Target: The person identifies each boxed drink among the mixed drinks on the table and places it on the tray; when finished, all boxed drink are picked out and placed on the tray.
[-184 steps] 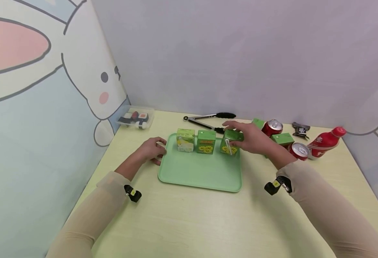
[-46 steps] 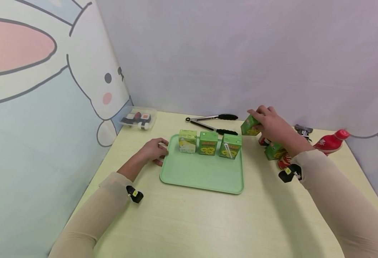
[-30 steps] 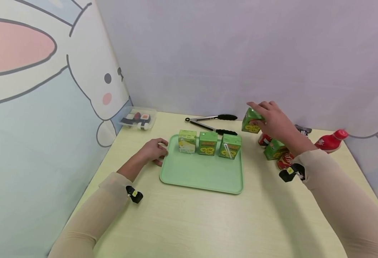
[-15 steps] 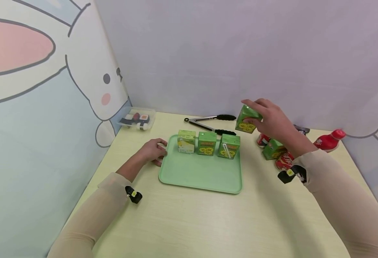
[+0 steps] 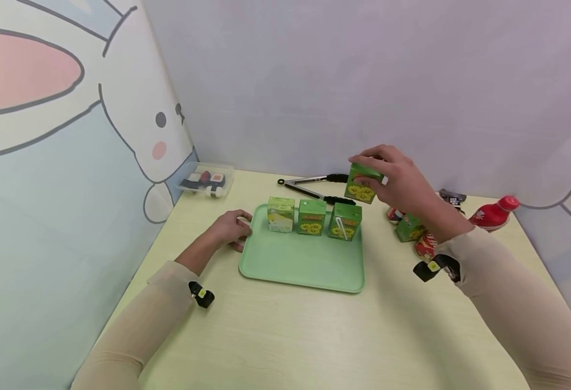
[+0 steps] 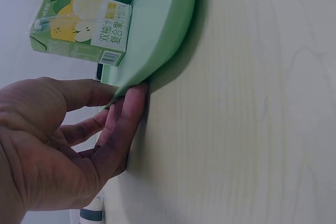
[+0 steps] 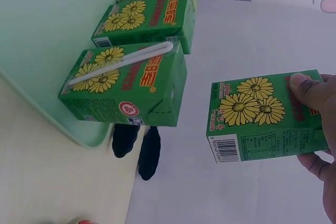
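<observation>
My right hand [image 5: 394,176] holds a green juice box [image 7: 257,114] with yellow flowers by its upper end, in the air behind the tray's far right corner. Thumb and fingers of my left hand [image 6: 68,135] pinch the left rim of a light green tray [image 5: 300,265]. Along the tray's far side three drink boxes stand upright in a row. Leftmost is a pale green and white juice box [image 6: 84,27] with fruit pictures. A green flower juice box [image 5: 312,218] stands in the middle, and another green juice box [image 5: 345,223] with a white straw is on the right.
Tongs [image 5: 309,187] with black handles lie behind the tray. At right are a green box [image 5: 408,228], red cans [image 5: 425,246] partly behind my arm, a red bottle [image 5: 494,213] and a dark item [image 5: 452,197]. A clear container [image 5: 207,179] stands at back left.
My right hand let go of the box with the straw, which now stands on the tray, and took another green juice box, moving it up and left. My left hand stays at the tray.
</observation>
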A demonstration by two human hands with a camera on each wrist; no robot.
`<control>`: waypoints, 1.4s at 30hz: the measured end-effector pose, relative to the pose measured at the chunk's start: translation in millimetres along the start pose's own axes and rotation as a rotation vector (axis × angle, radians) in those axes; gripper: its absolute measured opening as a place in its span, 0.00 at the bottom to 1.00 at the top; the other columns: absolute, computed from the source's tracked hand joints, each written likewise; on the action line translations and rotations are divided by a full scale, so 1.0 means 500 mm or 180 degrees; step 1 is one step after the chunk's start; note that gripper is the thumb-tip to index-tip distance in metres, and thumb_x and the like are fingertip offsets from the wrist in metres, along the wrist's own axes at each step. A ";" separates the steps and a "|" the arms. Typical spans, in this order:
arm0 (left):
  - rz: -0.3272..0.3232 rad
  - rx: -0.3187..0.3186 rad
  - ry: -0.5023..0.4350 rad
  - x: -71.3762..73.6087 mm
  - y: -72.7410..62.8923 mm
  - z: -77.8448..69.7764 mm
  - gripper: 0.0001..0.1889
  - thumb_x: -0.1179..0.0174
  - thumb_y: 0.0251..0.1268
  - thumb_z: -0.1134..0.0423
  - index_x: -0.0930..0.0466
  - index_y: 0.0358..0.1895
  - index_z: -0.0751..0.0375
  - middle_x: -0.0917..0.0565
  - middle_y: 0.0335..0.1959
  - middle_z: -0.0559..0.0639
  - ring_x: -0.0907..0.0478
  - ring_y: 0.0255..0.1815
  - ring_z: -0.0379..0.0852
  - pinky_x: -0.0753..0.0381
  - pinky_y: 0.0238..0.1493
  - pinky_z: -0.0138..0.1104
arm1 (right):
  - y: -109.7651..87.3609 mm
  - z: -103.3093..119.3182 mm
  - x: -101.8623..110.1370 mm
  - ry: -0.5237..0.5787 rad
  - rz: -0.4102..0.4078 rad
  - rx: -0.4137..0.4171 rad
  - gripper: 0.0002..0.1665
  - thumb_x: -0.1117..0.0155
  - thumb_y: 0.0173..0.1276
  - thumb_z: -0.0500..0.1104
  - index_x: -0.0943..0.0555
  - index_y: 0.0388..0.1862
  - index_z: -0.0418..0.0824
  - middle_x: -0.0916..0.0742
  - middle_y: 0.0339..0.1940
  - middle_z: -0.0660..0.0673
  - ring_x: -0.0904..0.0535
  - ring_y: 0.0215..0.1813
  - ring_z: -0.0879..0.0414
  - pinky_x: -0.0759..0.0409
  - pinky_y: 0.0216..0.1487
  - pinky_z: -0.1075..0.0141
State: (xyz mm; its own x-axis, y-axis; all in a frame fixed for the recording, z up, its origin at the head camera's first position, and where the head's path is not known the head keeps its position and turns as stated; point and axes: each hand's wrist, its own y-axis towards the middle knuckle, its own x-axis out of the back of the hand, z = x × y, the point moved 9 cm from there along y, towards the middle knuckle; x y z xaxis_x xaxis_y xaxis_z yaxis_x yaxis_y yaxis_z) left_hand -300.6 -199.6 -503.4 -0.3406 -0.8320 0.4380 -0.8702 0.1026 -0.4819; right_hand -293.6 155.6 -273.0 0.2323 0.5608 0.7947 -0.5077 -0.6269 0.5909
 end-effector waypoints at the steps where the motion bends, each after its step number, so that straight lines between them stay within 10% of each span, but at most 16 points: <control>1: 0.0001 -0.0001 -0.0001 0.000 0.000 0.000 0.25 0.38 0.80 0.68 0.28 0.77 0.60 0.17 0.61 0.64 0.14 0.44 0.49 0.02 0.36 0.41 | 0.002 0.005 -0.001 0.0002 -0.0003 0.0019 0.30 0.20 0.68 0.31 0.13 0.69 0.38 0.14 0.59 0.30 0.17 0.50 0.38 0.20 0.37 0.53; 23: 0.0008 -0.0020 0.0013 0.000 0.000 0.001 0.25 0.38 0.80 0.67 0.28 0.77 0.60 0.17 0.62 0.64 0.14 0.46 0.51 0.03 0.36 0.40 | 0.049 0.155 -0.083 0.0695 0.0079 0.0358 0.29 0.15 0.66 0.36 0.11 0.66 0.39 0.12 0.57 0.37 0.13 0.48 0.48 0.11 0.40 0.58; 42: 0.0019 -0.0067 -0.0042 0.000 -0.001 0.000 0.25 0.39 0.81 0.68 0.28 0.77 0.60 0.16 0.58 0.63 0.15 0.42 0.48 0.02 0.37 0.41 | 0.046 0.223 -0.264 0.0863 0.0564 0.0085 0.26 0.18 0.72 0.44 0.12 0.67 0.44 0.11 0.59 0.43 0.14 0.57 0.50 0.08 0.54 0.58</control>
State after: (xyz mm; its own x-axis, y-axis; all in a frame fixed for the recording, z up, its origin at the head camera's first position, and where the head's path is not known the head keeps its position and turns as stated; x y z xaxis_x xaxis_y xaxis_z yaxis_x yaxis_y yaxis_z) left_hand -300.2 -199.8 -502.9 -0.3412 -0.8384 0.4251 -0.8756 0.1190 -0.4682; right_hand -243.3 6.8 -349.0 -0.0890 0.5629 0.8217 -0.4977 -0.7397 0.4529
